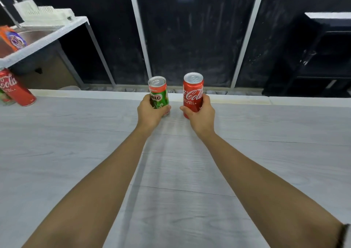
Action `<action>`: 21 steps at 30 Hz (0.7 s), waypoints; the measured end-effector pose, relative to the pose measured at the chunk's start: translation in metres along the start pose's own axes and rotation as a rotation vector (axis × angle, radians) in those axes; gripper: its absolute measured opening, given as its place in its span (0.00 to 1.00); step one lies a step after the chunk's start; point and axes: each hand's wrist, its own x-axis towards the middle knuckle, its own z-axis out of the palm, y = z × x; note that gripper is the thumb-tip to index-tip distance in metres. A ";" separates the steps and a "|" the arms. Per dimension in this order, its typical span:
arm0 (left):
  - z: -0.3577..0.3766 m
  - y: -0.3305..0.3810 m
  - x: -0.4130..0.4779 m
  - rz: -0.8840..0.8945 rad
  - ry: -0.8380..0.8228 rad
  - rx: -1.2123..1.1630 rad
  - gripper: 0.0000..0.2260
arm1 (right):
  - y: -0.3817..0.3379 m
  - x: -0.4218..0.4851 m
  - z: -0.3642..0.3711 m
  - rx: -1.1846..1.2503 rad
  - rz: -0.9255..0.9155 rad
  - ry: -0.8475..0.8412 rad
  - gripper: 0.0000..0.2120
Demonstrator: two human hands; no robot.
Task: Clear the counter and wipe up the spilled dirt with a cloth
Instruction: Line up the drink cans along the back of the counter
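At tabletop [76, 153] far edge: holds Milo can [158, 93] in left grip [150, 113], Coca-Cola can [192, 94] in right grip [201, 113]; clearing underway, wiping undone, no cloth seen.

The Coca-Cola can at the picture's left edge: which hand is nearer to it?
Left. The left hand, gripping the Milo can, is right of the left-edge can; the right hand, gripping a second Coca-Cola can, is farther right.

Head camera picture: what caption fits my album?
Left hand grips a green can, right hand a red can, near the far edge of the counter.
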 end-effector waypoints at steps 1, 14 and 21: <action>0.001 -0.001 0.001 0.003 -0.005 -0.014 0.26 | 0.001 0.002 0.002 -0.004 0.002 -0.002 0.34; 0.027 0.004 -0.078 -0.014 0.240 -0.045 0.24 | 0.025 -0.039 -0.085 -0.105 -0.033 0.074 0.32; 0.137 0.055 -0.195 0.343 -0.144 -0.044 0.17 | 0.051 -0.099 -0.223 -0.076 -0.028 0.321 0.16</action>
